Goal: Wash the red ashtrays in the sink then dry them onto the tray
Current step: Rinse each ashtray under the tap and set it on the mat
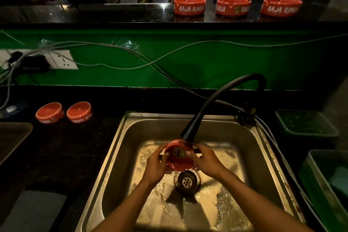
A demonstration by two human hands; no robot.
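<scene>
Head view looks down on a steel sink [130,137], the landmark here. Over its drain [187,181], both hands hold one red ashtray [178,158] tilted on edge, its bowl facing the camera. The left hand [155,165] grips its left rim with curled fingers; the right hand [205,160] clasps the right rim, thumb on the inner face. A black faucet [222,98] arches from the sink's back right corner, its spout just above the ashtray. Water pools on the sink floor. Left of the sink, two ashtrays [49,112] [79,111] sit upside down on the dark counter. Behind the sink, three more [189,6] [233,7] [281,7] stand upright on a raised ledge. Right of the sink are green bins [305,124].
</scene>
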